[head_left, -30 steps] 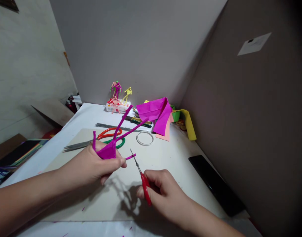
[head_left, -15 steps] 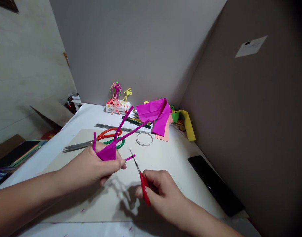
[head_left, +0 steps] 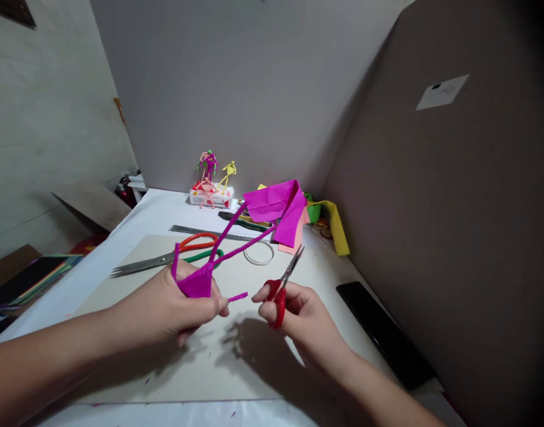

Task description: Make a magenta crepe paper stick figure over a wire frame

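My left hand (head_left: 189,302) is closed on a magenta paper-wrapped figure (head_left: 198,280) with a flat triangular body and thin limbs. Two long limbs slant up to the right, and a short one curves up by the wrist. Another limb's tip pokes out past my thumb toward the right. In my right hand (head_left: 298,311) are small red-handled scissors (head_left: 278,299), fingers in the loops and blades pointing up and right. The blades are apart from the figure. Behind the left hand lie large scissors (head_left: 165,259) with one orange and one green handle.
A pale board (head_left: 200,382) covers the front of the white table, with a wire ring (head_left: 258,252) on it. Behind are pliers (head_left: 249,223), thin wires (head_left: 196,230), magenta crepe paper (head_left: 276,201) and small figures on a tissue pack (head_left: 210,197). A black phone (head_left: 382,332) lies right.
The red scissors have left the limb's tip and swung up to the right, turning in my right hand. My left hand and the figure have shifted slightly right and down.
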Demonstrator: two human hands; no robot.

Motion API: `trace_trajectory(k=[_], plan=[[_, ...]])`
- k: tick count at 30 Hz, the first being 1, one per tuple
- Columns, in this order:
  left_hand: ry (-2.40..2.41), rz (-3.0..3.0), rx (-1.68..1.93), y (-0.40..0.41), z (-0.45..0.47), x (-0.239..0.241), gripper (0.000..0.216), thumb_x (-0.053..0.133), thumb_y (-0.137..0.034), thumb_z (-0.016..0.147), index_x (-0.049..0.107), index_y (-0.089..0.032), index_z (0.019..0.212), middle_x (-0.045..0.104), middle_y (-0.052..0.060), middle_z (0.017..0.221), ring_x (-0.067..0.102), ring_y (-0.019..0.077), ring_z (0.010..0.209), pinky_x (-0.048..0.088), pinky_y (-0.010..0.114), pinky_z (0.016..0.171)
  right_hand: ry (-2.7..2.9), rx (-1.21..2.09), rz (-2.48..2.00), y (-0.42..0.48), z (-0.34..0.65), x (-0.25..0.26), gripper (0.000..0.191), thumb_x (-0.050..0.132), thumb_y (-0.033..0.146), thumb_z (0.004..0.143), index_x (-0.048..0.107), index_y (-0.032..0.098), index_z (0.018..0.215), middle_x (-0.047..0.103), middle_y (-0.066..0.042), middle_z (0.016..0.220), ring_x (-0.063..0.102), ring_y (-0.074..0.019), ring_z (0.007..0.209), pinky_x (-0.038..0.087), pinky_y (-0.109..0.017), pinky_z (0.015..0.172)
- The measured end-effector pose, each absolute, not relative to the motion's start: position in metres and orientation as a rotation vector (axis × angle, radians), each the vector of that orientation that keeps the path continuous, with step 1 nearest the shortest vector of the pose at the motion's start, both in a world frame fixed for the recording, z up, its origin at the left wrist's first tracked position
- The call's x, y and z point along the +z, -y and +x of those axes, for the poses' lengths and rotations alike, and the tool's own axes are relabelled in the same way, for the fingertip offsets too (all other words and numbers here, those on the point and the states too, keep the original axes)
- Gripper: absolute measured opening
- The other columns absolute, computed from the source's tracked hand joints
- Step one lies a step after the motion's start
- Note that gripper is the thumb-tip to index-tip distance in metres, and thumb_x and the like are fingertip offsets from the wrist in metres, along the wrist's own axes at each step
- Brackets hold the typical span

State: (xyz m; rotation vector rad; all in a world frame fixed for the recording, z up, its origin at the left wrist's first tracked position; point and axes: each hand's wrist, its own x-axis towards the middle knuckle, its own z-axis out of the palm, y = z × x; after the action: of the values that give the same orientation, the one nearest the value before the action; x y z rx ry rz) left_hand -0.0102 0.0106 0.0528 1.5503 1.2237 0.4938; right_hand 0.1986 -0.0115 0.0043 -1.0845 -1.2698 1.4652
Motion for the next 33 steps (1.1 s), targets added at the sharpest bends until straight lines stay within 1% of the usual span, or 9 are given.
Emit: trace_trajectory(k=[2,5,8,13,17,20,28,31,33], plan=[[-1.214,1.533,0.447,-0.009,-0.008,0.052,0.008,0.058,-0.019,0.070,0.065,-0.017,0.065,0.040,-0.010,0.036,0.038,0.0065,0.034,0.030,0.017,0.038,1.190,1.501,-1.074,0.016,0.193,0.004,0.023,0.078,0.032,0.067,0.070,0.015,0.081,0.040,0.006,0.057,0.032,-0.0079,0.057,0.026,-0.022,0.055],[-1.210,1.524,0.405,-0.007,-0.004,0.050,0.009,0.056,-0.015,0.068,0.064,-0.017,0.065,0.042,-0.010,0.036,0.039,0.0061,0.033,0.030,0.016,0.037,1.151,1.486,-1.094,0.019,0.189,0.003,0.021,0.080,0.031,0.063,0.071,0.015,0.074,0.042,0.005,0.056,0.032,-0.0077,0.056,0.026,-0.023,0.054],[-1.221,1.526,0.373,-0.004,-0.002,0.048,0.010,0.054,-0.013,0.066,0.063,-0.017,0.062,0.043,-0.010,0.035,0.039,0.0062,0.033,0.030,0.015,0.036,1.134,1.493,-1.124,0.018,0.189,0.003,0.022,0.082,0.030,0.061,0.072,0.014,0.072,0.044,0.005,0.054,0.032,-0.0070,0.054,0.025,-0.022,0.052],[-1.221,1.488,0.369,-0.002,-0.001,0.046,0.010,0.055,-0.011,0.065,0.064,-0.017,0.064,0.043,-0.009,0.036,0.040,0.0063,0.034,0.032,0.014,0.036,1.116,1.645,-1.021,0.017,0.192,0.002,0.020,0.081,0.026,0.062,0.067,0.013,0.067,0.047,0.005,0.053,0.034,-0.0050,0.049,0.024,-0.020,0.047],[-1.148,1.479,0.333,-0.002,-0.002,0.047,0.011,0.057,-0.009,0.064,0.065,-0.016,0.063,0.045,-0.009,0.039,0.041,0.0054,0.033,0.031,0.014,0.034,0.963,1.895,-0.855,0.019,0.191,0.000,0.024,0.081,0.027,0.063,0.061,0.014,0.065,0.042,0.008,0.049,0.030,-0.0032,0.043,0.019,-0.019,0.041],[-1.142,1.461,0.339,-0.002,-0.003,0.048,0.011,0.057,-0.010,0.066,0.066,-0.016,0.062,0.045,-0.008,0.040,0.041,0.0052,0.033,0.031,0.014,0.034,0.882,1.986,-0.769,0.020,0.188,-0.001,0.029,0.081,0.030,0.063,0.056,0.014,0.062,0.038,0.009,0.049,0.027,-0.0024,0.041,0.018,-0.018,0.039],[-1.137,1.478,0.366,-0.003,-0.005,0.046,0.012,0.056,-0.011,0.067,0.067,-0.016,0.065,0.041,-0.009,0.037,0.040,0.0055,0.033,0.030,0.014,0.034,0.931,1.889,-0.824,0.018,0.187,-0.002,0.030,0.081,0.033,0.064,0.058,0.014,0.065,0.039,0.008,0.050,0.029,-0.0027,0.042,0.022,-0.017,0.040],[-1.139,1.478,0.360,-0.002,-0.005,0.047,0.012,0.056,-0.011,0.066,0.067,-0.016,0.064,0.043,-0.009,0.038,0.041,0.0055,0.034,0.030,0.013,0.034,0.987,1.789,-0.891,0.014,0.191,-0.004,0.032,0.079,0.040,0.066,0.060,0.014,0.071,0.038,0.008,0.053,0.029,-0.0036,0.044,0.025,-0.018,0.041],[-1.138,1.467,0.357,-0.001,-0.005,0.048,0.013,0.056,-0.010,0.066,0.067,-0.016,0.065,0.043,-0.009,0.038,0.040,0.0053,0.034,0.030,0.013,0.034,1.109,1.666,-1.021,0.009,0.196,-0.005,0.034,0.073,0.046,0.071,0.060,0.015,0.076,0.041,0.006,0.058,0.032,-0.0053,0.047,0.030,-0.019,0.043]])
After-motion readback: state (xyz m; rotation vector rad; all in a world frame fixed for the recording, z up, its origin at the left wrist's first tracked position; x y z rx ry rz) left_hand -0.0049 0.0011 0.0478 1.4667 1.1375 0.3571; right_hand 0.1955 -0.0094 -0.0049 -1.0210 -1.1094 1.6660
